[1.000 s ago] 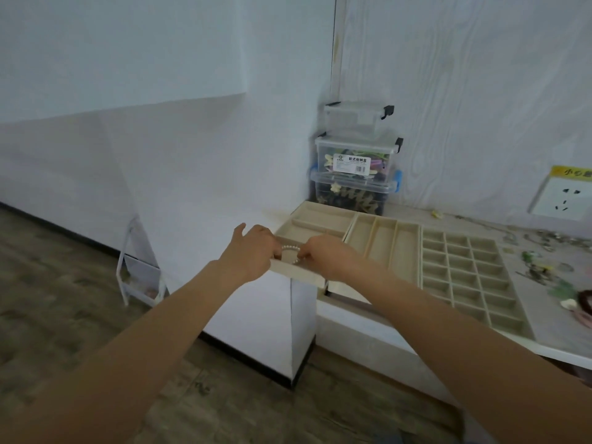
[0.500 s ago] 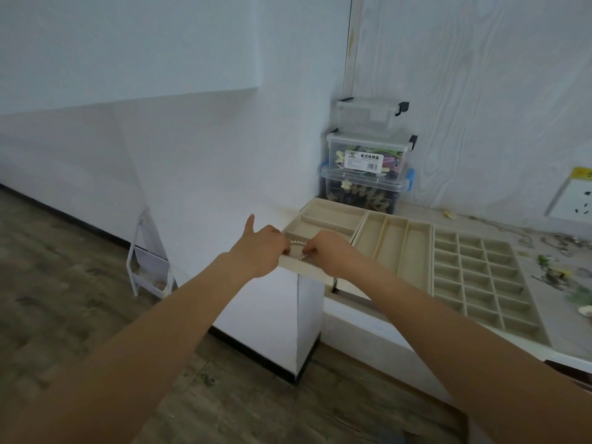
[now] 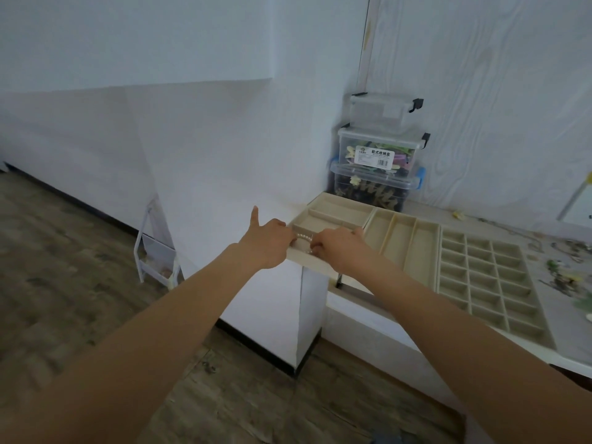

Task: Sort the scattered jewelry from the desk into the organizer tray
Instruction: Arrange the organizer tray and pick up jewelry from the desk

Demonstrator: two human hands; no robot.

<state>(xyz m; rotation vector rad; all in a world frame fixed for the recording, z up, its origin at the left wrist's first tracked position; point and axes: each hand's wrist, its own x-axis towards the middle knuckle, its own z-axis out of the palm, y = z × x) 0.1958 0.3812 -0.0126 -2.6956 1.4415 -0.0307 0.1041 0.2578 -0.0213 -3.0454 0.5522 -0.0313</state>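
Hands: left hand (image 3: 268, 241) and right hand (image 3: 336, 248) each pinch one pearl bracelet (image 3: 304, 236) over organizer tray (image 3: 419, 251).

Both hands occupy the near-left compartment of the organizer tray (image 3: 419, 248): left hand (image 3: 267, 243) and right hand (image 3: 339, 248) close together, a pearl bracelet (image 3: 304, 237) between them. Approach from the front over the floor (image 3: 64, 283) is open. Stacked clear storage boxes (image 3: 378, 161) block the far-left corner behind the tray. The wall (image 3: 480, 91) closes off the rear. Scattered jewelry (image 3: 563, 274) clutters the desk (image 3: 573, 341) right of the tray. A white rack (image 3: 157, 254) stands on the floor at left.
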